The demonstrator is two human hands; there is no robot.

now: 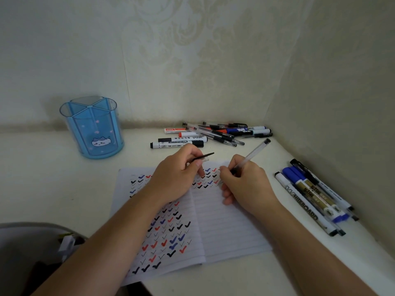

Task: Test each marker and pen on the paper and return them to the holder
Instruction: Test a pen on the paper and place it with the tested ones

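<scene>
My right hand (241, 182) grips a clear gel pen (254, 152) with its tip down on the lined paper (230, 227), among the check marks near the top of the right page. My left hand (177, 176) rests on the paper and pinches the pen's clear cap (203, 158) with its black clip. The blue transparent holder (92, 127) stands at the back left with nothing visible inside. A pile of pens and markers (215, 133) lies at the back. A second group of markers (312, 195) lies by the right wall.
The open notebook's left page (164, 231) is covered with black, red and blue check marks. Walls close the desk at the back and right. A grey bag (32, 248) sits at the lower left edge.
</scene>
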